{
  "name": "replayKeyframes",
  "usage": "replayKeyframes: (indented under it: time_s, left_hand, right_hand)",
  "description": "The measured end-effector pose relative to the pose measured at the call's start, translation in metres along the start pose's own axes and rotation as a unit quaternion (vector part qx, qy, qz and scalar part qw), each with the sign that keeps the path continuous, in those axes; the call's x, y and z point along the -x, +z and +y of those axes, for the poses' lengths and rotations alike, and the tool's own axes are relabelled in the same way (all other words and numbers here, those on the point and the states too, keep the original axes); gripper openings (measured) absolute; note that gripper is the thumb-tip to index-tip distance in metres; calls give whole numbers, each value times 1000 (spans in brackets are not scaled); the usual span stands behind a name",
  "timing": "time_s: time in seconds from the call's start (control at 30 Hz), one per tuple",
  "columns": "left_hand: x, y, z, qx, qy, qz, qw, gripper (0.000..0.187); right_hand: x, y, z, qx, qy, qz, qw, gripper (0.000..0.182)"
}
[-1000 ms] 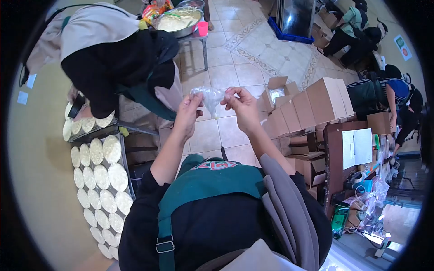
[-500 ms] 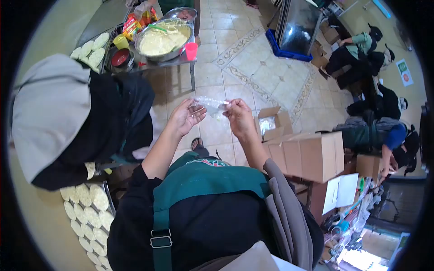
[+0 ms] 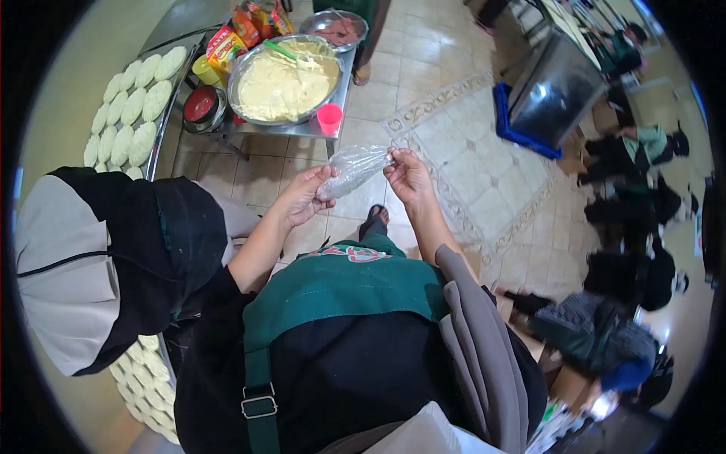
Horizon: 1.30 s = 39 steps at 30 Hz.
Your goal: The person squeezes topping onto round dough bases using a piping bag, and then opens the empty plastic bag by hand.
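A clear plastic bag is stretched between my two hands, above the tiled floor and just in front of the metal table. My left hand grips its lower left end, fingers closed on the film. At the upper right end, my right hand pinches the gathered plastic between thumb and fingers. The bag looks thin and see-through; I cannot make out anything inside it. Nearest to it on the table corner stands a pink cup, beside a large metal bowl of pale yellow batter with a green-handled utensil.
On the metal table are a red bowl, a yellow cup, packets and a bowl of reddish-brown filling. Trays of pale ovals lie left. A co-worker stands close at my left; several people are at right.
My view has turned and moved closer to the table. The bag, bunched up before, is now spread longer between my hands. My right foot has come into fuller view.
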State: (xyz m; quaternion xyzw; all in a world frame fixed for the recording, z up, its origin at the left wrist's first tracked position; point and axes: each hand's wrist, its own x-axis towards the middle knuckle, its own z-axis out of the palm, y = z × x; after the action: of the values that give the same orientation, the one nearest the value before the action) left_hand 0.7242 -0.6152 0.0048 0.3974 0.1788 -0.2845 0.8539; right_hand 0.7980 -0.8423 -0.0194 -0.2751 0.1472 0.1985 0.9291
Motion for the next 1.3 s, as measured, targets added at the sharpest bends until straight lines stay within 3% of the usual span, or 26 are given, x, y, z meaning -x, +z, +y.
replayKeyframes:
  time_s: [0.13,0.17,0.27,0.3,0.43,0.53,0.63,0.73,0.87,0.93,1.0,1.07,1.1,1.2,1.3]
  left_hand:
    - [-38,39,13,54,52,37,996,22]
    - [-49,45,16,72,79,42,993,21]
    - [-79,58,20,120,135,56,982,21]
    - [-85,60,21,129,145,57,979,21]
    - [-108,64,29,140,155,62,976,20]
    - [-121,61,30,204,188,70,958,20]
    - [-123,72,46,130,186,107,968,21]
    - [-142,57,48,56,164,174,969,22]
    - [-153,45,43,44,171,178,968,18]
    - [-157,57,46,23,202,159,966,16]
    - [-163,71,48,-111,266,173,942,17]
    - [-170,75,46,-203,300,167,917,18]
    - [-167,82,52,-291,344,216,866,19]
    - [-172,76,55,-348,390,215,825,17]
    - [-177,61,53,-299,356,213,859,17]
  right_hand:
    - [-53,39,-36,95,16,-29,995,14]
    - [-66,40,-39,133,11,-48,990,24]
    - [-81,66,-50,364,-53,50,929,43]
    - [-83,67,-53,405,-15,12,914,55]
    - [-102,72,-58,400,174,-109,893,50]
    - [-122,58,-54,385,132,-157,900,48]
    - [-130,61,-61,429,162,-186,869,45]
    - [-140,54,-54,479,174,-184,841,41]
    - [-167,23,-49,580,162,-135,787,28]
    - [-174,18,-50,548,164,-77,817,19]
    - [-179,16,-50,468,178,0,866,16]
    - [-185,18,-47,398,183,-7,899,12]
    - [-188,20,-47,372,189,-18,909,12]
    - [-192,38,-47,323,201,-33,924,13]
    - [-194,51,-43,330,194,-30,923,14]
